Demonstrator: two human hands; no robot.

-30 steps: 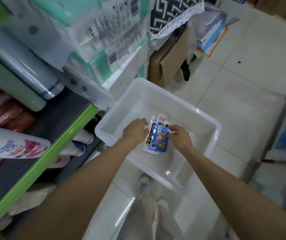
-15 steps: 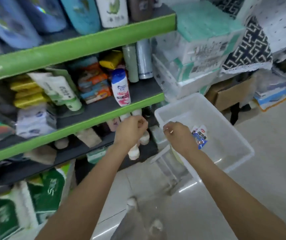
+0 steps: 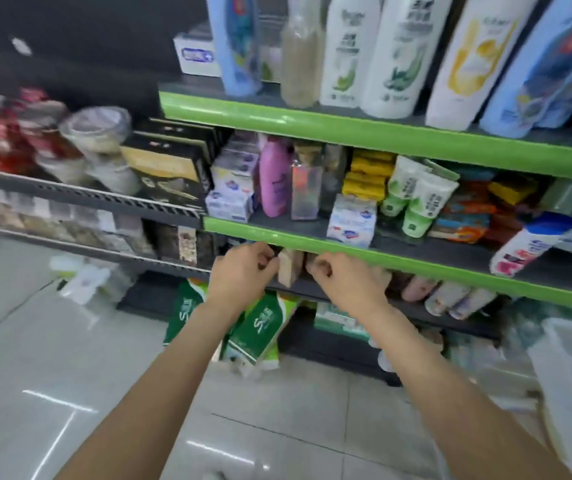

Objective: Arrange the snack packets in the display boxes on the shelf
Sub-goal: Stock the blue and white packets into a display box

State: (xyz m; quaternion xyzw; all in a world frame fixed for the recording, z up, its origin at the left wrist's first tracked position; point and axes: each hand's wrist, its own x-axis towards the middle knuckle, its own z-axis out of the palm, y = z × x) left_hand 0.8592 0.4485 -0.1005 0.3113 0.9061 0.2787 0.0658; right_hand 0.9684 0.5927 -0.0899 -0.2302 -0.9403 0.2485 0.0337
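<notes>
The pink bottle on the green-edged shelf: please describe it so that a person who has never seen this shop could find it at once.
Find the middle green-edged shelf, the one just above the two hands. Near its left end, the pink bottle stands upright between stacked white and blue soap packs and a clear, shiny box. It is the only plain pink, rounded bottle on that shelf.

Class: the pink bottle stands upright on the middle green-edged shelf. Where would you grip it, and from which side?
Grip the pink bottle round its upper body, reaching in from the open front. It stands upright, with boxes crowding its left and a clear container its right.
</notes>
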